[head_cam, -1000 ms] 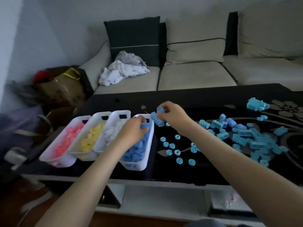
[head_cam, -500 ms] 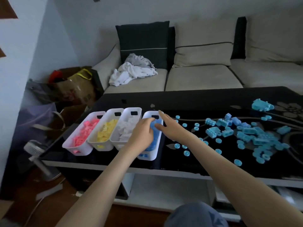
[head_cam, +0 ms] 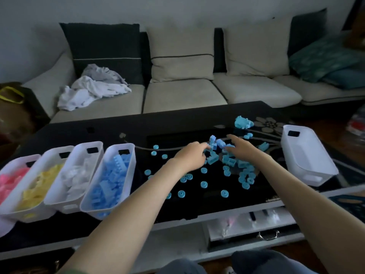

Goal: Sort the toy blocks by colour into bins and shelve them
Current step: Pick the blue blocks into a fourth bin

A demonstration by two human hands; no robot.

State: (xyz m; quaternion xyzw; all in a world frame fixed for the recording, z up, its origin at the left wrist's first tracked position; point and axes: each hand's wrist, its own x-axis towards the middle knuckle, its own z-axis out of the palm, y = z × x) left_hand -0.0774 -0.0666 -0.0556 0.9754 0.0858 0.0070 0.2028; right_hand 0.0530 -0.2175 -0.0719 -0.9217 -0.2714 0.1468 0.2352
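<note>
Here we reach both arms across the black table [head_cam: 98, 133] toward the heap of blue blocks [head_cam: 229, 161] right of centre. Our left hand [head_cam: 190, 158] lies palm down at the heap's left edge, fingers curled over a few blocks; whether it actually grips one we cannot tell. Our right hand [head_cam: 240, 150] comes in from the other side with fingers spread and slack, index finger stretched out above the pile, holding nothing that we can see.

Small blue rings [head_cam: 203, 184] lie scattered over the glass in front of the heap, and a larger blue piece [head_cam: 243, 122] sits apart at the far side, near a flower pattern.

On the left, four white bins stand side by side, touching. From the left they hold pink blocks [head_cam: 11, 181], yellow blocks [head_cam: 40, 186] and white blocks [head_cam: 76, 176], and the blue bin [head_cam: 129, 155], nearest the hands, is piled with blue blocks. A fifth bin [head_cam: 308, 155] stands at the right end of the table, well apart from the others, and looks empty.

Behind the table runs a beige sofa [head_cam: 183, 95] with a crumpled cloth [head_cam: 92, 89] on its left seat.
</note>
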